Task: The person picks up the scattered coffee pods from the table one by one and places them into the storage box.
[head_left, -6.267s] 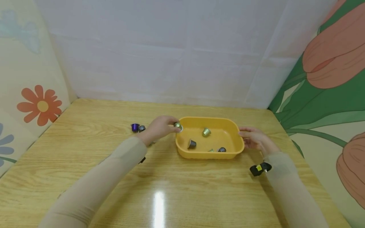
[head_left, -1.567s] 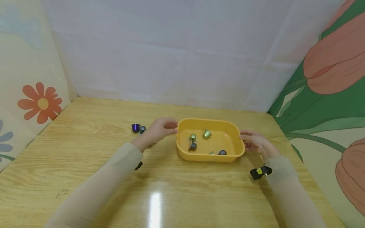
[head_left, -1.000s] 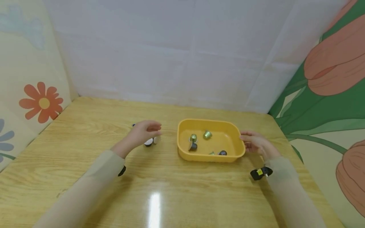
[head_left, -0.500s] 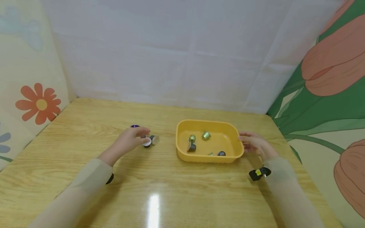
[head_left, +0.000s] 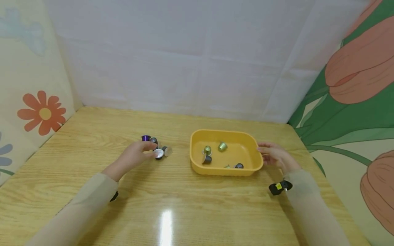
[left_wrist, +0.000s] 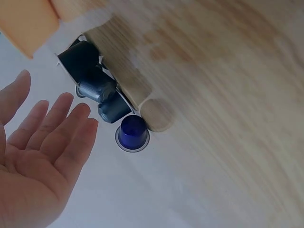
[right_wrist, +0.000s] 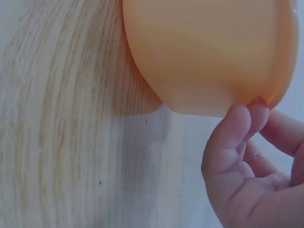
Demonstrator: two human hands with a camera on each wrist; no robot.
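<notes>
In the head view my left hand [head_left: 135,159] is beside a small cluster of coffee capsules on the table. Its fingers are spread and loosely bent in the left wrist view, holding nothing. A blue-purple capsule [left_wrist: 132,132] and several dark ones [left_wrist: 80,61] lie just past the fingertips. One dark capsule [head_left: 158,153] has its silver lid facing up. My right hand [head_left: 278,156] grips the right end of the yellow tub [head_left: 226,171] at its rim, thumb and fingers bent there. Inside the tub lie green capsules [head_left: 222,146] and dark capsules [head_left: 207,159].
The wooden table [head_left: 200,208] runs up to a white sheet [head_left: 172,61] at the back. Flower-printed panels [head_left: 347,102] stand at both sides. A black wrist strap [head_left: 280,187] sits on the right sleeve.
A green capsule held by my left hand earlier now lies in the tub. The left hand has moved left from the tub's rim to the capsule cluster. My right hand stays at the tub.
</notes>
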